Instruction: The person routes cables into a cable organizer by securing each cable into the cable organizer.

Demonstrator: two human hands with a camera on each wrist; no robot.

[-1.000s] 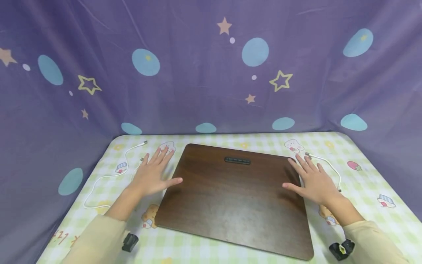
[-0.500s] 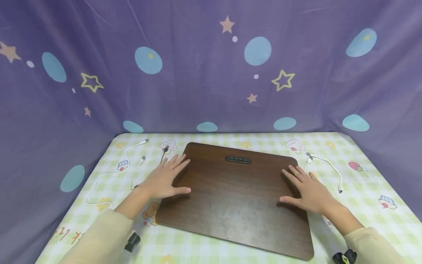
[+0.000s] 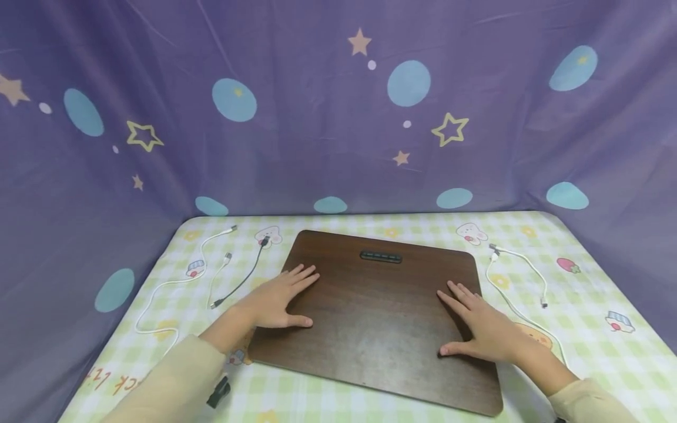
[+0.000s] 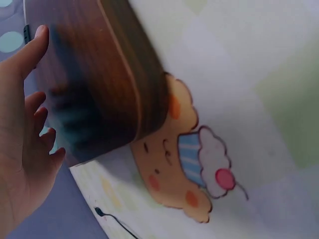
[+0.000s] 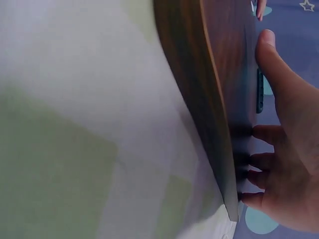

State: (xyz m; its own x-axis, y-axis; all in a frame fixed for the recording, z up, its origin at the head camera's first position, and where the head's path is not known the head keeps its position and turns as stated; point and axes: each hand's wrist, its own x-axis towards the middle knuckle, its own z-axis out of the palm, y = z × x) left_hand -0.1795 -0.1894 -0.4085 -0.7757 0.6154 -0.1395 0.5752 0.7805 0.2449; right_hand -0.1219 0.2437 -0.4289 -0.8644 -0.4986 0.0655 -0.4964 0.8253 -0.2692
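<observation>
A dark brown wooden board [image 3: 378, 311] with a small black slot [image 3: 381, 257] near its far edge lies flat on the checked tablecloth [image 3: 328, 402]. My left hand [image 3: 277, 296] rests palm down on the board's left part, fingers straight and spread. My right hand [image 3: 478, 329] lies flat on the board's right part, fingers straight. In the left wrist view the left hand [image 4: 22, 139] hovers over the board [image 4: 94, 84]. In the right wrist view the right hand [image 5: 286, 149] touches the board [image 5: 214, 99] with its fingertips.
A black cable [image 3: 240, 282] and white cables [image 3: 174, 282] lie left of the board; another white cable [image 3: 520, 276] lies on the right. A purple star-patterned cloth [image 3: 338, 106] hangs behind and at the sides. Cartoon prints [image 4: 189, 164] mark the tablecloth.
Both hands slid from the tablecloth at the board's far corners inward and toward me onto the board. The black cable, hidden under the left hand before, now shows.
</observation>
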